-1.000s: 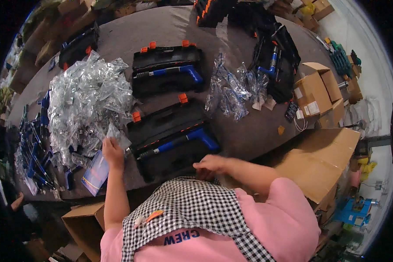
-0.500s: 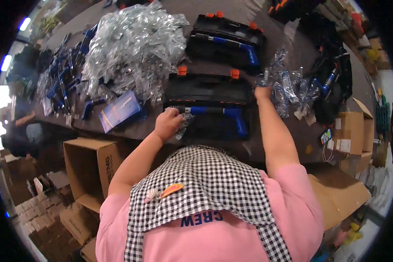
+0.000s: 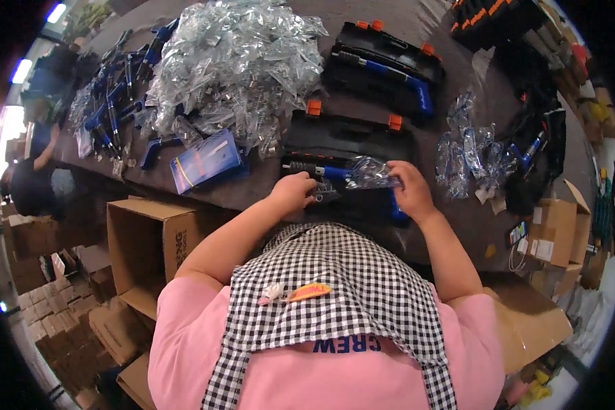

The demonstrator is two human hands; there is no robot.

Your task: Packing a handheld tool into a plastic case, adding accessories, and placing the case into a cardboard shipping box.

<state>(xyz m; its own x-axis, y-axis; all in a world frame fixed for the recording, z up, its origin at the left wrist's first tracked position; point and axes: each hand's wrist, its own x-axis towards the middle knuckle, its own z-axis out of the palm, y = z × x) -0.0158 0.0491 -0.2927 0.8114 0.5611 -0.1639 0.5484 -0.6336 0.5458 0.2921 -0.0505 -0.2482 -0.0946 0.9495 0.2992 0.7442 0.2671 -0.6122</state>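
An open black case [image 3: 348, 140] with orange latches lies before me. In its tray is a blue-and-black tool [image 3: 306, 167] with a long barrel and an angled handle. Above the tool, my right hand [image 3: 413, 190] pinches one end of a clear plastic bag [image 3: 370, 172], which hides part of the barrel; its contents are hard to make out. My left hand [image 3: 295, 192] is at the tray's left end, fingers closed on a small clear packet [image 3: 325, 192] with a ring-like metal bit showing.
Behind lies a second open case [image 3: 383, 65] with a similar tool. At left are a big heap of clear bags [image 3: 236, 68], loose blue tools [image 3: 109, 109] and blue booklets [image 3: 208, 162]. More bagged parts [image 3: 473, 154] lie right. Cardboard boxes [image 3: 150, 212] stand below the table edge.
My right hand has come left from the bagged parts to above the tool, bringing a clear bag. My left hand stays by the tray's left end with its packet. The whole view has shifted slightly.
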